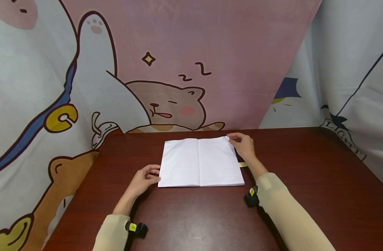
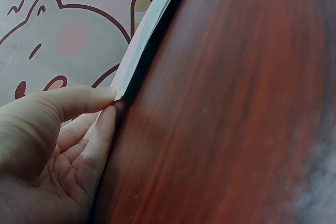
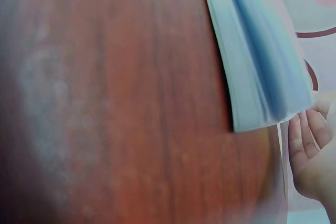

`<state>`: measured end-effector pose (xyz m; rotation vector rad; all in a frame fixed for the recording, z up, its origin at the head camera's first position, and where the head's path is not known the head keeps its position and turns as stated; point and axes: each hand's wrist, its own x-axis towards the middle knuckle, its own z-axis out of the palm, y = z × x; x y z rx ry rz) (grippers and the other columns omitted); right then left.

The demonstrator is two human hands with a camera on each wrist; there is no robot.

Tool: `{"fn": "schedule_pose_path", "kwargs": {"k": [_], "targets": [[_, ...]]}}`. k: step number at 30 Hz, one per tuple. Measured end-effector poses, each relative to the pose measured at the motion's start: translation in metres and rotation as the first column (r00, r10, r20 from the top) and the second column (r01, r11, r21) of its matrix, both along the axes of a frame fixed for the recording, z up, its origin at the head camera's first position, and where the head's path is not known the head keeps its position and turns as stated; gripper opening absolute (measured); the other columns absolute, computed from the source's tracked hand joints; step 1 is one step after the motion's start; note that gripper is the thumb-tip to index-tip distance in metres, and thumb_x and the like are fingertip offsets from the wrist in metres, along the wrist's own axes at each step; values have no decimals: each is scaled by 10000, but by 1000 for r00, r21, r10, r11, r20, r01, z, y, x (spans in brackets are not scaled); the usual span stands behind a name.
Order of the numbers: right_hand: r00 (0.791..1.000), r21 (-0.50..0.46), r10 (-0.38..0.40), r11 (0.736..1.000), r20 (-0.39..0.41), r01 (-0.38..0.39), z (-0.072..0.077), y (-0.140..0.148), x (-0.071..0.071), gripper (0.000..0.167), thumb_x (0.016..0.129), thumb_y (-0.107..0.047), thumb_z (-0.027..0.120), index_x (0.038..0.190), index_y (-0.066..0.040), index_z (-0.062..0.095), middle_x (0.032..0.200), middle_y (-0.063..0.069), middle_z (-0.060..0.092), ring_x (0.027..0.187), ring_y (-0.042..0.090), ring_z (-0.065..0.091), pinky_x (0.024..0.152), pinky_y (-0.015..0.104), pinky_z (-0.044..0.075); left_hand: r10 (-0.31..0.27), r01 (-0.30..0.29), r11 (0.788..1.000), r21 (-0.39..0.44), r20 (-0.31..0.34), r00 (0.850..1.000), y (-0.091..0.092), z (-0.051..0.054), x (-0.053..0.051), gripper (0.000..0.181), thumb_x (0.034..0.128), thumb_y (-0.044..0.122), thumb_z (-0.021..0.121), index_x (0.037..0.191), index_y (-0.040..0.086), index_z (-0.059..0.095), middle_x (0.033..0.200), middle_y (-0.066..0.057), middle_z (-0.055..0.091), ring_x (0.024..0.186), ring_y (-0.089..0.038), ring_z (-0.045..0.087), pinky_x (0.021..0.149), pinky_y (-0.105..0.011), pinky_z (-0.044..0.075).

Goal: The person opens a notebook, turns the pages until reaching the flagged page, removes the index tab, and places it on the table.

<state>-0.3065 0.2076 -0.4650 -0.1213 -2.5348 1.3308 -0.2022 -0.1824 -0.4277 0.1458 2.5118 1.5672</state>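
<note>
An open notebook (image 1: 182,164) with white lined pages lies on the table, its centre fold facing up. At its left edge, near the lower corner, my left hand (image 1: 144,179) pinches the notebook between thumb and fingers; the left wrist view shows the thumb (image 2: 86,100) on top. My right hand (image 1: 244,145) pinches the page edge at the upper right corner. In the right wrist view the notebook's pages (image 3: 252,61) fan slightly apart, and part of the right hand (image 3: 317,150) lies out of frame.
A pale yellow strip (image 1: 243,164) sticks out from the notebook's right side. The dark red-brown table (image 1: 194,216) extends around it. Behind stands a printed cloth (image 1: 241,62) with cartoon animals. Each wrist wears a small black camera (image 1: 141,230).
</note>
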Motion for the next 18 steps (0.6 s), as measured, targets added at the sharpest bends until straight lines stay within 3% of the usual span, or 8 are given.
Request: {"fn": "schedule_pose_path", "kwargs": {"k": [7,13,18], "targets": [[999,-57,29,998,-27,-31,3,-1,-1,282,938,-103,688,1217,-68,670,1082,159,750,976,269,682,691,82,442,-2,2,1000,6,1,1000,0,1,1,419,889,9,692,1293,-45,591,1148,-247,652,912,-191,654,767,-222,503],[999,-10,34,999,12,-34,4,-2,-1,250,948,-168,680,1151,-24,702,1138,182,714,997,277,634,807,254,462,-5,5,1000,12,-6,1000,0,0,0,421,886,6,694,1291,-45,592,1144,-249,653,908,-189,652,765,-222,505],[996,12,84,996,21,-84,5,-4,-1,283,949,-200,675,1161,-13,695,1161,192,702,955,283,596,797,324,445,-6,6,1000,14,-13,1000,-1,-2,0,421,886,6,695,1290,-48,591,1140,-250,654,908,-191,653,756,-223,506]]}}
